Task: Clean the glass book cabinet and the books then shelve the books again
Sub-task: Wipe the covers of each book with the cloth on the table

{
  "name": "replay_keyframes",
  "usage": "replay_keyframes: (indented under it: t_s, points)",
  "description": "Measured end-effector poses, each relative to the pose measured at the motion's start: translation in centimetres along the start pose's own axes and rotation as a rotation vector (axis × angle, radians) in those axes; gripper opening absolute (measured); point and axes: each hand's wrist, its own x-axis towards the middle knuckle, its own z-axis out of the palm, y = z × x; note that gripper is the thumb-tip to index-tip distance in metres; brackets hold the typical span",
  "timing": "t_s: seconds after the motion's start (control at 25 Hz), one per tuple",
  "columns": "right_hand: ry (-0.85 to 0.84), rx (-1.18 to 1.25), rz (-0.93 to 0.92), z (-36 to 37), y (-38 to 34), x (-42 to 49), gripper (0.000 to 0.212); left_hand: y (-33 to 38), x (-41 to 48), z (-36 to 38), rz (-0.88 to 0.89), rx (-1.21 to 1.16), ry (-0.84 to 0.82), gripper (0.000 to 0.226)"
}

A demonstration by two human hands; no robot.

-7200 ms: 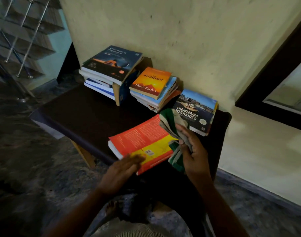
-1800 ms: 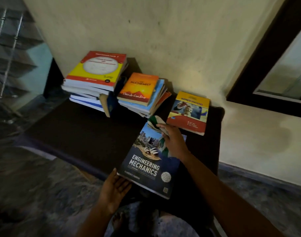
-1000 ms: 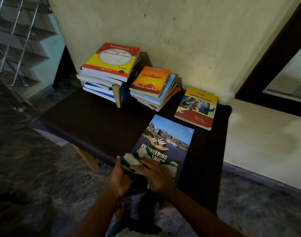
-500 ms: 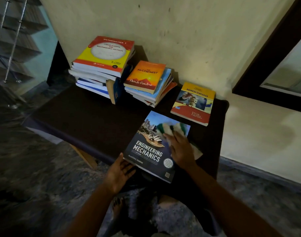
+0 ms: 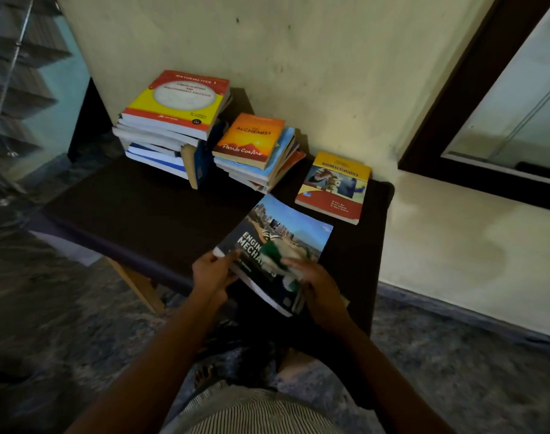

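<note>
Our grips meet on the Engineering Mechanics book [image 5: 286, 223], which lies on the surface [image 5: 142, 208].
The left grip [image 5: 212, 270] pinches its near corner. The right grip [image 5: 320, 283] rests on the cloth [image 5: 277, 252], too blurred for us to tell its closure. Beyond lie the Business Statistics book [image 5: 334, 186], the Alchemist stack [image 5: 251, 142] and the Mathematics stack [image 5: 173, 111].

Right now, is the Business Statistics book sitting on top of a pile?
No, the Business Statistics book lies by itself on the dark table, beside the Alchemist pile.
</note>
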Motion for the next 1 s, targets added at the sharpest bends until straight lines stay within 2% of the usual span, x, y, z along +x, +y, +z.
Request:
replay_keyframes:
  t_s: [0.08,0.12,0.2,0.32,0.44,0.48,0.52,0.64,0.72,0.8,0.84,0.88,1.0]
  points:
    - [0.107,0.058,0.083,-2.1,-0.9,2.0,0.029,2.2,-0.2,1.0,0.140,0.020,-0.036,0.024]
    - [0.160,0.079,0.110,-3.1,-1.5,2.8,0.036,3.1,-0.6,1.6,0.247,0.081,-0.060,0.027]
    - [0.257,0.122,0.090,-5.1,-1.6,4.0,0.047,4.1,-2.1,2.7,0.598,0.302,-0.058,0.031]
    - [0.343,0.181,0.066,-6.7,-1.7,4.7,0.046,3.4,-3.2,2.4,1.057,0.575,-0.009,0.030]
    - [0.285,0.197,0.197,-6.3,-1.4,3.7,0.043,0.4,-1.6,-0.9,1.272,0.878,-0.278,0.035]
    - [0.239,0.161,0.252,-5.9,-1.0,3.1,0.045,-1.0,-1.2,-2.2,1.276,0.974,-0.371,0.034]
    - [0.192,0.130,0.293,-5.3,-0.6,2.7,0.046,-2.4,-0.9,-3.5,1.285,1.094,-0.393,0.036]
    - [0.115,0.124,0.338,-3.4,0.3,1.7,0.047,-5.4,0.2,-5.7,1.291,1.433,-0.358,0.049]
    - [0.071,0.126,0.347,-2.3,0.6,1.6,0.048,-6.0,0.7,-6.7,1.153,1.584,-0.438,0.050]
    - [0.014,0.108,0.356,-1.7,0.2,2.6,0.050,-5.7,1.4,-8.1,1.097,1.527,-0.472,0.066]
    - [-0.007,0.103,0.352,-1.7,-0.1,3.4,0.049,-5.1,1.1,-8.4,1.033,1.416,-0.461,0.073]
    - [-0.013,0.102,0.345,-1.7,-0.3,4.3,0.048,-4.4,0.7,-8.9,0.980,1.313,-0.389,0.073]
    - [0.034,0.047,0.295,-1.9,-0.1,8.1,0.047,-3.1,-0.5,-10.7,0.716,1.060,-0.175,0.053]
